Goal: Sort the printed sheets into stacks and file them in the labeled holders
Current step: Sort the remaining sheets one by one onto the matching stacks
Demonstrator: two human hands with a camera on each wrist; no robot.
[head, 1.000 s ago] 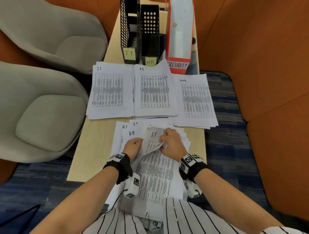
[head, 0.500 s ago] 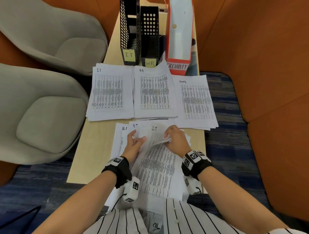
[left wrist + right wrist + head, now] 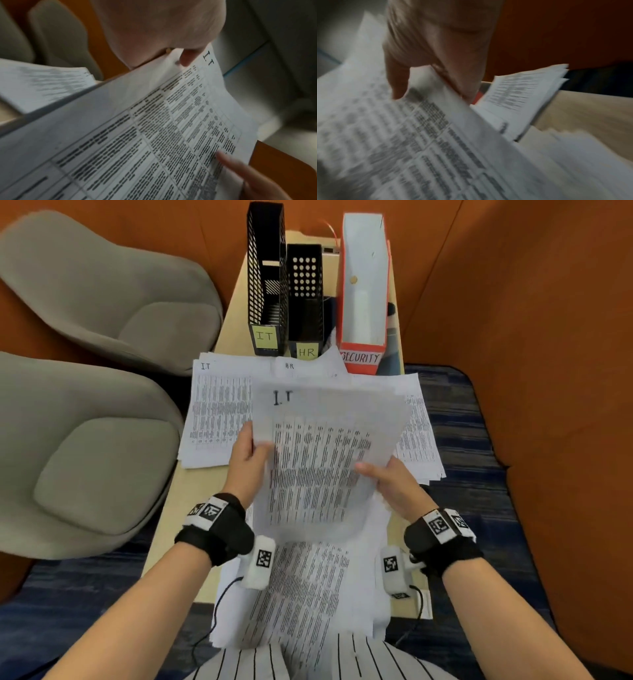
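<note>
A printed sheet marked "I.T" (image 3: 325, 460) hangs in the air above the table, held by both hands. My left hand (image 3: 248, 460) pinches its left edge; my right hand (image 3: 387, 477) pinches its right edge. The left wrist view shows the I.T sheet (image 3: 154, 128) with my thumb on its top edge. In the right wrist view the sheet (image 3: 402, 135) is blurred, pinched between thumb and fingers. Behind lie the IT stack (image 3: 219, 412), the HR stack (image 3: 301, 368), mostly hidden, and the Security stack (image 3: 419, 433). An unsorted pile (image 3: 308, 587) lies near my body.
Three holders stand at the table's far end: black mesh IT holder (image 3: 265, 285), black HR holder (image 3: 305, 302), red-and-white SECURITY holder (image 3: 363, 296). Two grey chairs (image 3: 85, 446) sit to the left. An orange wall (image 3: 548, 371) closes the right side.
Both hands have lifted the top I.T sheet off the unsorted pile and raised it forward over the sorted stacks; earlier they were peeling its top corner.
</note>
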